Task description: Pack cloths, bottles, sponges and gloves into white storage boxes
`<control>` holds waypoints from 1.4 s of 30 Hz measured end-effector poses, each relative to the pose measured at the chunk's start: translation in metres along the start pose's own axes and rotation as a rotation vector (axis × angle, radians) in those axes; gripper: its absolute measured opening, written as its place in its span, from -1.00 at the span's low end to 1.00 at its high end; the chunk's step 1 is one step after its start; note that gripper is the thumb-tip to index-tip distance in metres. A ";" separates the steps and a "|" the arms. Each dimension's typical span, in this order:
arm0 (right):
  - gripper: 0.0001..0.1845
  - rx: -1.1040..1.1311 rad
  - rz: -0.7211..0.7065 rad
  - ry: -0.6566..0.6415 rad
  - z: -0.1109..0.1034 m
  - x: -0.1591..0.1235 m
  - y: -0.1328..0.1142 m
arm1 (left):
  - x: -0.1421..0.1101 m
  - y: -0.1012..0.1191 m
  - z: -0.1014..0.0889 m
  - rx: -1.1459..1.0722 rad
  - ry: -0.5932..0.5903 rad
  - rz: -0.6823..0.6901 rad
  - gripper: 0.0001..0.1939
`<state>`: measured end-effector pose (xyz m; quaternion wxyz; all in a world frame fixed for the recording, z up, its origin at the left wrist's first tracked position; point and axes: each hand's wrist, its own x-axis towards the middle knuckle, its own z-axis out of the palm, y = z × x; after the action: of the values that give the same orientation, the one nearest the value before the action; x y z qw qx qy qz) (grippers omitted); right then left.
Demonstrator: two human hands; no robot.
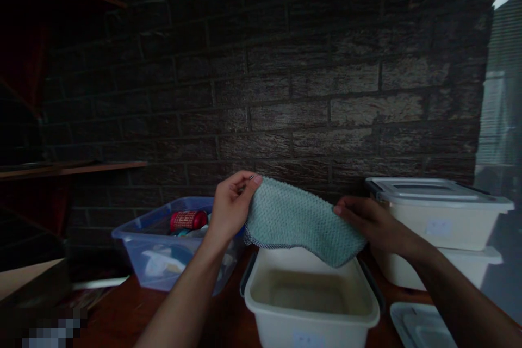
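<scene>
A pale green textured cleaning cloth (304, 217) with a dark checked edge hangs between my two hands. My left hand (234, 201) pinches its upper left corner between thumb and finger. On the other side, my right hand (367, 220) grips the cloth near its upper right part; some of those fingers are hidden. Below the cloth stands a white plastic storage box (312, 312), lidless, with grey handles at its sides. What shows of its inside is bare, and the cloth covers part of its far rim.
To the left, a clear blue bin (142, 263) holds a red can (188, 220) and other items. Two lidded white boxes (440, 223) are stacked at right. A white lid (420, 326) lies in front of them. Wooden shelves (73, 168) jut out at left before a dark brick wall (265, 92).
</scene>
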<state>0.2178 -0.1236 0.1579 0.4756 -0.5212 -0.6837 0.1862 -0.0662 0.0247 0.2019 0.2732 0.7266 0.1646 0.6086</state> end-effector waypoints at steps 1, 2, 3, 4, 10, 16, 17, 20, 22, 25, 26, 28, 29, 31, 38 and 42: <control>-0.55 0.004 0.005 0.034 -0.003 0.001 0.000 | 0.000 -0.001 0.001 0.007 0.011 -0.001 -0.80; -0.55 0.023 0.014 0.062 -0.005 0.001 0.000 | 0.000 -0.001 0.002 0.012 0.019 -0.002 -0.80; -0.56 0.056 0.026 0.080 -0.008 0.001 -0.001 | -0.001 -0.002 0.003 0.014 0.020 -0.004 -0.80; -0.57 0.099 0.039 0.090 -0.010 0.001 -0.002 | -0.001 -0.003 0.004 0.012 0.018 -0.006 -0.80; -0.68 0.233 0.104 -0.143 -0.029 -0.009 -0.006 | 0.001 -0.014 0.005 0.007 0.036 -0.027 -0.78; -0.69 0.430 0.097 0.108 -0.023 -0.002 0.002 | 0.005 -0.023 0.004 -0.015 0.060 -0.079 -0.74; -0.68 0.494 0.099 0.177 -0.021 0.001 0.003 | 0.005 -0.024 0.004 -0.018 0.060 -0.083 -0.74; -0.65 0.628 0.109 0.324 -0.013 0.008 0.005 | 0.006 -0.028 0.006 -0.016 0.071 -0.076 -0.75; -0.63 0.639 0.096 0.398 -0.010 0.011 0.005 | 0.006 -0.030 0.006 -0.013 0.090 -0.069 -0.75; -0.56 0.512 0.039 0.497 -0.007 0.013 0.007 | 0.005 -0.031 0.007 -0.020 0.114 -0.076 -0.74; -0.54 0.439 0.015 0.534 -0.006 0.014 0.008 | 0.005 -0.031 0.008 -0.024 0.117 -0.078 -0.73; -0.50 0.260 -0.038 0.611 -0.004 0.014 0.009 | 0.004 -0.031 0.009 -0.022 0.119 -0.073 -0.73; -0.49 0.178 -0.063 0.652 -0.003 0.015 0.009 | 0.004 -0.030 0.010 -0.018 0.119 -0.067 -0.74; -0.49 0.039 -0.102 0.729 0.000 0.016 0.011 | 0.003 -0.028 0.012 -0.009 0.118 -0.056 -0.74; -0.53 -0.144 -0.143 0.839 0.004 0.017 0.014 | -0.002 -0.022 0.018 0.014 0.130 -0.022 -0.74; -0.53 -0.193 -0.140 0.833 0.002 0.015 0.012 | -0.003 -0.019 0.020 0.001 0.149 -0.015 -0.74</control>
<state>0.2228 -0.1050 0.1550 0.6716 -0.5462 -0.4813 -0.1377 -0.0455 0.0341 0.1853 0.2645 0.6779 0.1901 0.6590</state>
